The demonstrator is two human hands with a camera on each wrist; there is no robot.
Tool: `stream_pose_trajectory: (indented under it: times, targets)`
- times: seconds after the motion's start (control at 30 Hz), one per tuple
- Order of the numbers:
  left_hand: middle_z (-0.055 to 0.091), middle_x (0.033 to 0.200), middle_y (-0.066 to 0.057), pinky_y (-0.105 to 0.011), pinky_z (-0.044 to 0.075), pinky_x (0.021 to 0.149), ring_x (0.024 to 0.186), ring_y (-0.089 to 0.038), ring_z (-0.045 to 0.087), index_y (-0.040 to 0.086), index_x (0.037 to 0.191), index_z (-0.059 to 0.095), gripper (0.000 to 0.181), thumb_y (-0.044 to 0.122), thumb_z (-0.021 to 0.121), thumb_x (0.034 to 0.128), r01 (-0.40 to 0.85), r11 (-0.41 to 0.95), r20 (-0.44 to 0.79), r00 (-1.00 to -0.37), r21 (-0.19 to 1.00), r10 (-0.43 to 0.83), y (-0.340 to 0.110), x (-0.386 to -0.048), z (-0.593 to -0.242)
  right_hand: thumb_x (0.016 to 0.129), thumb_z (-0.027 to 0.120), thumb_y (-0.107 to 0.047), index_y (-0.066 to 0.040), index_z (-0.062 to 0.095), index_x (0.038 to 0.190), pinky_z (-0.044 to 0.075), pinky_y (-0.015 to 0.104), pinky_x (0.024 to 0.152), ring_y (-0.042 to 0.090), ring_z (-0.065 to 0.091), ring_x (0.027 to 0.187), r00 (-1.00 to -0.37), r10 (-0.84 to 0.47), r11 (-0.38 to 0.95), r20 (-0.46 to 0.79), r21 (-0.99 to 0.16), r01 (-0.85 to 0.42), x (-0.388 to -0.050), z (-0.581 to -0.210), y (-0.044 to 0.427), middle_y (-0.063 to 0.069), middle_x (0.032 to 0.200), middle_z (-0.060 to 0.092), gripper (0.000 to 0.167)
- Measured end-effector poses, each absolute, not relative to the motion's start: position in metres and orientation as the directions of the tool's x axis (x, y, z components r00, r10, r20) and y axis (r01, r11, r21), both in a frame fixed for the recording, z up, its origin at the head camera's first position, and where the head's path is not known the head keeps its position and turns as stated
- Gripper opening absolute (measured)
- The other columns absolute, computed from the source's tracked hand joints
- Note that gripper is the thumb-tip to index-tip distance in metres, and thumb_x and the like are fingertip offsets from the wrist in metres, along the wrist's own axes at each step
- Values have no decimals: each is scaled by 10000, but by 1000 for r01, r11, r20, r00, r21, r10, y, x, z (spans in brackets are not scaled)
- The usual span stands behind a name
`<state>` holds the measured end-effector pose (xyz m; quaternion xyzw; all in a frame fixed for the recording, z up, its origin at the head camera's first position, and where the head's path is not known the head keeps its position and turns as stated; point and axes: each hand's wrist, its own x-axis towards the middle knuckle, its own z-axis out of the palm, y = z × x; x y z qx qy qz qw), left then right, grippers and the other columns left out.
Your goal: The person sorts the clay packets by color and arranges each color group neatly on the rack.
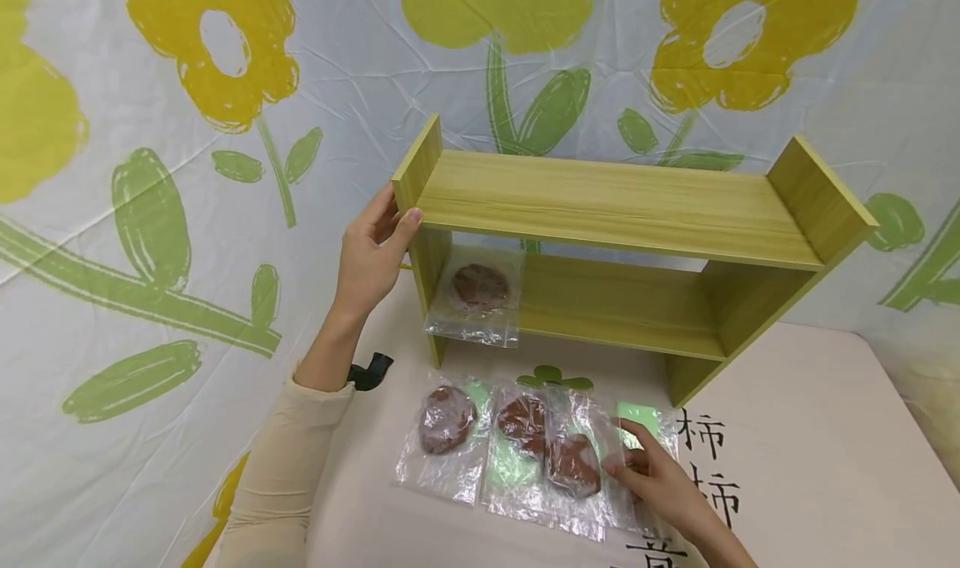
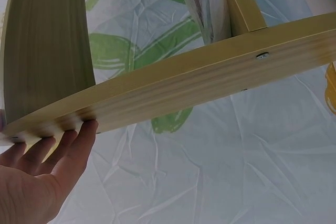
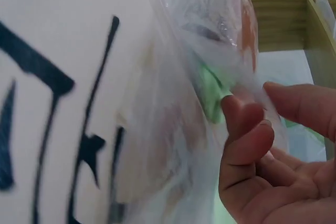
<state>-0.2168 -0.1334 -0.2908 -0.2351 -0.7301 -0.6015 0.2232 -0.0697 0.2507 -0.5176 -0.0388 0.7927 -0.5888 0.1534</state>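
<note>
At the upper left corner of a two-tier wooden shelf [image 1: 615, 193], my left hand [image 1: 367, 256] grips the side panel. The thumb lies over its front edge, and in the left wrist view the fingers [image 2: 79, 150] press on the panel's outer face. With my right hand [image 1: 660, 476] I pinch the right edge of a clear plastic bag [image 1: 577, 460] that holds a flat reddish-brown piece. This bag partly overlaps another bag [image 1: 521, 422] with a similar piece. A third bag [image 1: 446, 435] lies to the left, its round piece visible through the plastic.
One more bagged round piece [image 1: 480, 289] lies at the left end of the shelf's lower tier, its bag hanging over the front edge. A dark curved object [image 1: 371, 372] sits by my left forearm. Black characters [image 1: 701, 435] mark the pale table; a flowered cloth [image 1: 352, 77] hangs behind.
</note>
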Motion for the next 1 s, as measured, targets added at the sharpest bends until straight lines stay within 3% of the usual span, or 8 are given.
stream_pose_trajectory:
  times: [0.13, 0.23, 0.37, 0.43, 0.57, 0.67, 0.83, 1.0]
  targets:
    - [571, 1399, -157, -376, 503, 972, 1266, -240, 565, 23, 1489, 468, 499, 48, 590, 1006, 620, 171, 616, -783, 766, 83, -133, -216, -291, 941, 681, -41, 89, 252, 1502, 574, 348, 685, 289, 668, 885, -947, -217, 260, -236, -949, 177, -66, -519, 249, 224, 1060, 666, 718]
    - [574, 1395, -157, -373, 504, 970, 1259, -241, 570, 23, 1488, 469, 496, 51, 589, 1008, 617, 178, 613, -786, 767, 84, -133, -216, -291, 935, 676, -32, 173, 287, 1451, 581, 355, 762, 382, 652, 1012, -949, -220, 235, -226, -956, 173, -63, -521, 249, 310, 1145, 623, 678]
    - [578, 1394, -140, -368, 521, 940, 1254, -236, 574, 37, 1493, 467, 499, 73, 592, 1011, 599, 183, 597, -799, 779, 76, -133, -215, -290, 945, 660, -42, 205, 355, 1406, 571, 378, 831, 422, 602, 1117, -940, -257, 161, -226, -969, 189, -62, -523, 250, 379, 1300, 506, 605]
    - [578, 1395, -138, -366, 528, 927, 1254, -236, 573, 40, 1496, 465, 502, 76, 592, 1012, 594, 183, 592, -803, 783, 75, -133, -215, -289, 957, 641, -32, 205, 351, 1411, 568, 387, 838, 374, 599, 1105, -925, -297, 93, -235, -972, 217, -63, -524, 252, 365, 1314, 477, 589]
    - [577, 1395, -145, -372, 522, 943, 1260, -236, 569, 30, 1492, 466, 498, 68, 590, 1012, 597, 182, 594, -801, 781, 75, -133, -214, -288, 998, 585, -29, 132, 328, 1474, 540, 408, 906, 282, 578, 1130, -889, -384, -41, -251, -957, 288, -62, -523, 253, 243, 1352, 465, 564]
    - [571, 1400, -149, -372, 513, 959, 1265, -236, 565, 22, 1490, 464, 495, 60, 586, 1012, 602, 181, 600, -797, 777, 75, -132, -214, -287, 1039, 532, -64, -36, 364, 1533, 513, 472, 949, 284, 583, 1171, -856, -440, -148, -272, -918, 367, -61, -523, 254, 167, 1383, 490, 523]
    - [562, 1415, -138, -343, 523, 937, 1267, -236, 565, 26, 1495, 459, 501, 61, 588, 1011, 598, 183, 596, -800, 780, 74, -132, -213, -286, 1066, 475, -80, -276, 296, 1588, 439, 625, 974, 360, 580, 1180, -798, -526, -266, -293, -835, 482, -57, -521, 254, 208, 1394, 449, 586]
    - [562, 1415, -137, -337, 531, 921, 1266, -239, 565, 30, 1494, 462, 502, 61, 589, 1010, 595, 178, 593, -802, 783, 73, -131, -211, -285, 1038, 498, -15, -276, 187, 1607, 413, 647, 979, 347, 557, 1186, -788, -537, -263, -302, -828, 496, -56, -522, 254, 301, 1447, 290, 698]
